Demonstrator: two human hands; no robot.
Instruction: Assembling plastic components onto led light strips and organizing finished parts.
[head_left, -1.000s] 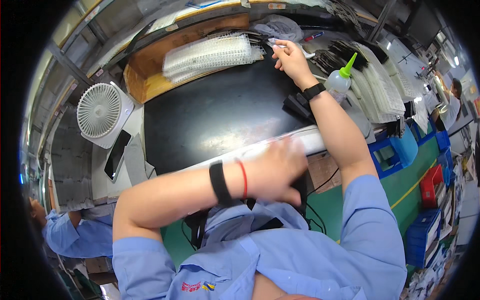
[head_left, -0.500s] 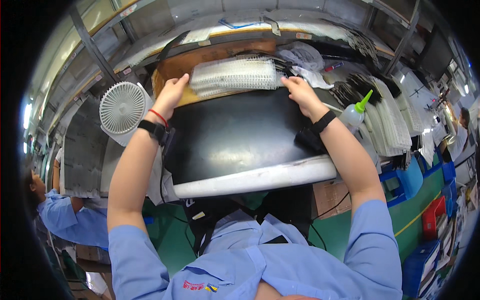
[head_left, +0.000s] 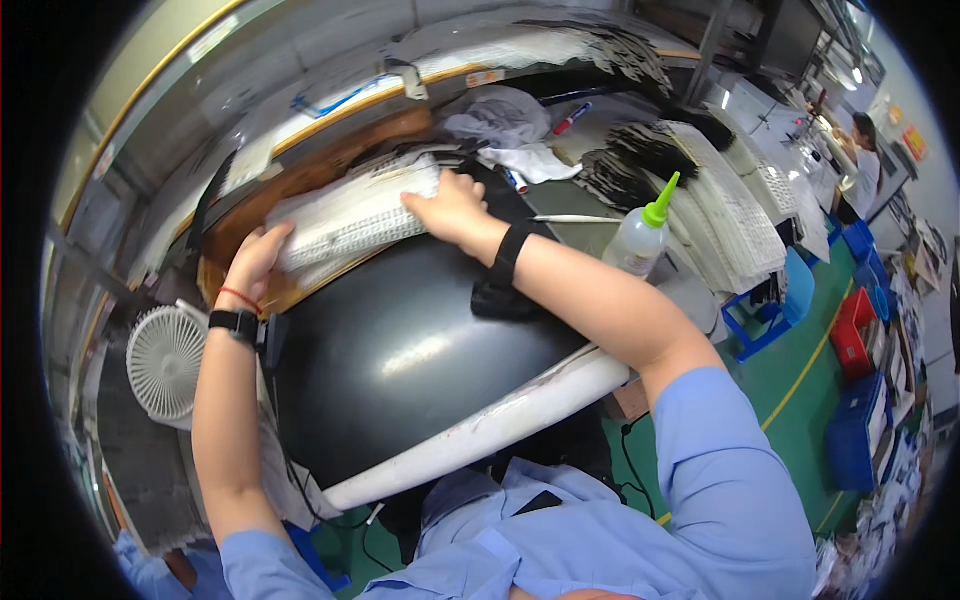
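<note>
Across the far side of the black work surface, a stack of whitish translucent sheets with rows of small marks or holes lies in a brown cardboard box. My left hand is closed at the stack's left end, its fingers partly hidden behind the sheets and slightly blurred. At the right end, my right hand grips the stack with the thumb on the near side and the fingers over the back.
A white fan stands at the left. To the right are a squeeze bottle with a green nozzle, stacked sheets with black ends, a red-and-blue marker and a white cloth. A white padded roll edges the surface.
The view has turned right, so the scene sits tilted and further left. My right hand has moved from beside the stack's right end onto it.
</note>
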